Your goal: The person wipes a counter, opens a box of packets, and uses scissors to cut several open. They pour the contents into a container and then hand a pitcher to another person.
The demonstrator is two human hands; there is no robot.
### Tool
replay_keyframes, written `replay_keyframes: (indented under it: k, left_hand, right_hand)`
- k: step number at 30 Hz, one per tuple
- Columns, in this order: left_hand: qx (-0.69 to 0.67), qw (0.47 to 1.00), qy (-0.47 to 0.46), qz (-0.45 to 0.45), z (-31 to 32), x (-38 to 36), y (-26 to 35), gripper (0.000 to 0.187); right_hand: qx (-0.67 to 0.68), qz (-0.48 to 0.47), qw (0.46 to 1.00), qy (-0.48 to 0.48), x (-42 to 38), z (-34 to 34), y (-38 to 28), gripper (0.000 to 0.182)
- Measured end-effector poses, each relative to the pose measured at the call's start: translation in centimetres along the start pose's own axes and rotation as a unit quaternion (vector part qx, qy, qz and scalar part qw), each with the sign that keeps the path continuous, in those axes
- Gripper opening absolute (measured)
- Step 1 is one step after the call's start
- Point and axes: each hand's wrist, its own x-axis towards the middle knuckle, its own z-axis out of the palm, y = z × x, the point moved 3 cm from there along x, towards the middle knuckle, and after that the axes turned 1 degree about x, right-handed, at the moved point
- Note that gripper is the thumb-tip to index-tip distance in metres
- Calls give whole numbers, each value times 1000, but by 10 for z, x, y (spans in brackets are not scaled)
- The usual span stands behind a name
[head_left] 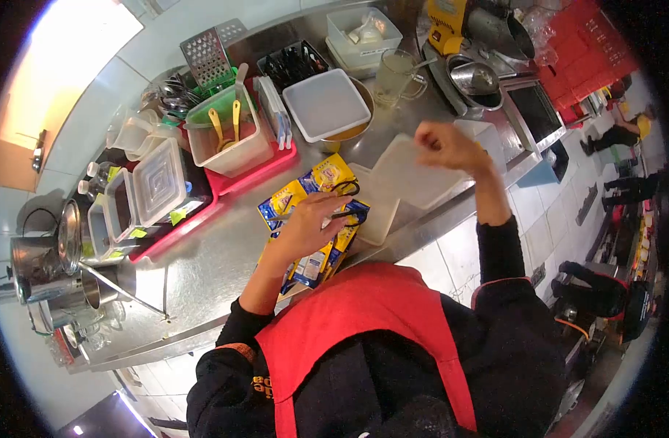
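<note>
My left hand [310, 225] is closed around the middle of black-handled scissors [342, 214], over several blue and yellow packets [305, 191] on the steel counter. The blade shows on one side of the hand and the handle loops on the other. My right hand [451, 152] is raised, its fingers curled and blurred; anything in them cannot be made out. Below it lies a translucent plastic lid or sheet [404, 175], beside another pale translucent piece [378, 219] by the packets. A white container [484, 139] stands partly hidden behind my right wrist.
A lidded pot [327, 106], glass mug [399, 77] and tub with yellow-handled utensils [232, 150] stand at the back. Lidded boxes [159, 182] sit on a red tray [225, 179] at left. A red crate [586, 51] is at far right. Other people [619, 131] stand beyond.
</note>
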Motion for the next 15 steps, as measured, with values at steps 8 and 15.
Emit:
replay_keyframes:
  k: [8, 15]
  left_hand:
    - [-39, 998, 24, -47, -8, -22, -4, 30]
    - [-4, 991, 37, -128, -26, -52, -24, 31]
  right_hand:
    - [-208, -374, 840, 334, 90, 0, -106, 17]
    - [-260, -417, 810, 320, 229, 53, -84, 23]
